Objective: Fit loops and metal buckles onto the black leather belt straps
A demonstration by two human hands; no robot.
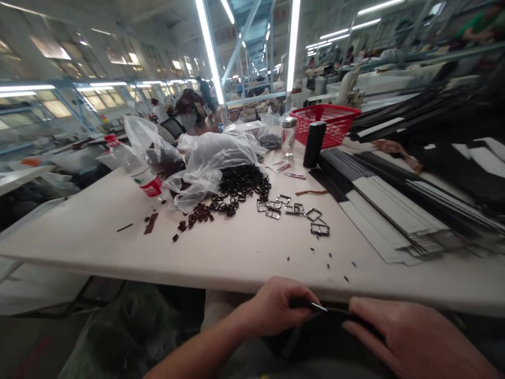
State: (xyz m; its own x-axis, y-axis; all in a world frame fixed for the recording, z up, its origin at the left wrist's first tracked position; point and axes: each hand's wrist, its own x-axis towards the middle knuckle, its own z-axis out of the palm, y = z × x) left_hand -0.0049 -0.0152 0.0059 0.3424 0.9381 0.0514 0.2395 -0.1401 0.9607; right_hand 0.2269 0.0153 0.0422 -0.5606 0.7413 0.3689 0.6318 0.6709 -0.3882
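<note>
Below the table's front edge, my left hand (pixel 276 308) is closed in a pinch on a dark strap (pixel 337 311). A thin shiny metal piece (pixel 319 306) shows at its fingertips; its kind is too small to tell. To the right, my right hand (pixel 406 334) is closed on the same strap, thumb and fingers pressed around it. Most of the strap's length is lost in the dark below the hands. Above them on the table lie several metal buckles (pixel 319 229) and some tiny dark bits (pixel 346 278).
Piles of black loops (pixel 244 181) and small brown loops (pixel 199 215) lie beside plastic bags (pixel 221 150). A bottle (pixel 144 176) stands tilted-looking at left. A glass jar (pixel 288 138), black flask (pixel 314 145) and red basket (pixel 327 118) stand behind. Stacked strips (pixel 394 205) cover the table's right side.
</note>
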